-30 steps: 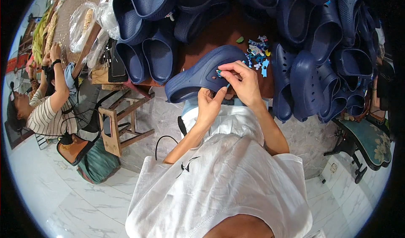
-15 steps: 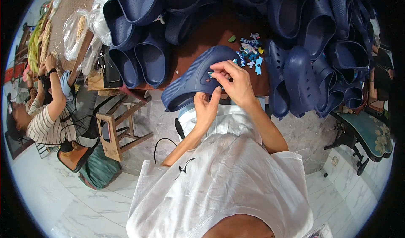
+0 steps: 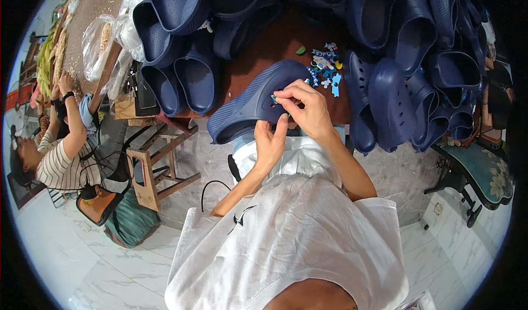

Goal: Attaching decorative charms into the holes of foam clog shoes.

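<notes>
A navy clog (image 3: pixel 237 108) lies tilted on its side at the table's front edge, its sole turned to the far left. My left hand (image 3: pixel 269 144) grips it by the upper near the opening, thumb outside and fingers partly hidden inside. Just over the holes of that upper, my right hand (image 3: pixel 306 108) is closed in a pinch of thumb and forefinger. Something tiny and greenish shows at those fingertips, too small to name. Beyond the toe lies a pile of small colourful shoe charms (image 3: pixel 325 65), with a green charm (image 3: pixel 300 50) apart from it.
Navy clogs (image 3: pixel 196 82) crowd the brown table (image 3: pixel 242 78) at the left and back, and more clogs (image 3: pixel 391 104) at the right. A wooden stool (image 3: pixel 144 172) stands at left, near another person (image 3: pixel 66 150) in a striped top. A patterned chair seat (image 3: pixel 478 172) is at right.
The clog has shifted slightly to the left in my left hand. My right fingers still pinch at its holes, with only a small movement.
</notes>
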`<action>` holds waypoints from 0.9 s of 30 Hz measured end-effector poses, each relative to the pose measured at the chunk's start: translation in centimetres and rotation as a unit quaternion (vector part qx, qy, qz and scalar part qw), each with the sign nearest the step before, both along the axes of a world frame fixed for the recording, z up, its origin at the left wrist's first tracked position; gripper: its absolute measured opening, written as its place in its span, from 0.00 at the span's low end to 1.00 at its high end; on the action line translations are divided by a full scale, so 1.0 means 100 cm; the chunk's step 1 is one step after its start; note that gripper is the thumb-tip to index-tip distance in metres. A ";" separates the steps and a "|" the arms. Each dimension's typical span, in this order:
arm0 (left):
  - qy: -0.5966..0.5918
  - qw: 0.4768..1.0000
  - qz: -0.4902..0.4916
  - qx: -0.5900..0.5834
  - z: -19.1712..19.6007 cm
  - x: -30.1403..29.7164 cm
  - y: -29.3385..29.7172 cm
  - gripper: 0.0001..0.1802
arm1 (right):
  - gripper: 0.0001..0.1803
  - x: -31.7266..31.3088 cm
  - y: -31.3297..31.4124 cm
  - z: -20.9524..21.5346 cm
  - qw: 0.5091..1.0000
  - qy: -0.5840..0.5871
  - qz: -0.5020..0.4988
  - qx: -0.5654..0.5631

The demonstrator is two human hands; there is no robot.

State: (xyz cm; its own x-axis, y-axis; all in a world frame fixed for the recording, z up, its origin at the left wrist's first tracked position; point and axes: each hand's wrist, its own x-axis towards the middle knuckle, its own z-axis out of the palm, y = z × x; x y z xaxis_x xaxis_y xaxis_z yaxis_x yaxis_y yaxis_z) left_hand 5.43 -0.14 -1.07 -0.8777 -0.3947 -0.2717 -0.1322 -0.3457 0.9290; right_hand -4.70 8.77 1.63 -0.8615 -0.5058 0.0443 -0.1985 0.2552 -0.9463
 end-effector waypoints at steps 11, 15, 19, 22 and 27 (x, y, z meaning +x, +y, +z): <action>-0.015 0.999 0.017 0.045 0.005 -0.004 -0.007 0.18 | 0.19 0.018 0.004 -0.013 0.988 0.152 0.013 0.009; -0.024 0.988 0.050 0.144 0.023 -0.012 -0.020 0.19 | 0.14 0.018 0.021 -0.009 0.992 0.044 -0.105 -0.053; -0.055 0.966 0.060 0.244 0.019 -0.013 -0.035 0.19 | 0.11 0.010 0.057 -0.033 0.985 -0.001 -0.170 -0.022; -0.054 0.957 0.065 0.277 0.019 -0.016 -0.035 0.17 | 0.11 0.011 0.070 -0.041 0.987 0.001 -0.146 0.071; -0.048 0.949 0.061 0.306 0.002 -0.014 -0.039 0.15 | 0.17 0.017 0.060 -0.042 0.992 -0.020 -0.122 0.037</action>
State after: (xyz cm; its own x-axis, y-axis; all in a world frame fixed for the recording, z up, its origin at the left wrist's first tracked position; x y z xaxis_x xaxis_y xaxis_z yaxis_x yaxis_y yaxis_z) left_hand 4.07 -4.02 -0.91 -0.7952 -0.2335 -0.5596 -0.1310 -0.8350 0.5345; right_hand -3.04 14.76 -2.56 -0.9589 -0.2830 -0.0219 -0.0851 0.3603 -0.9290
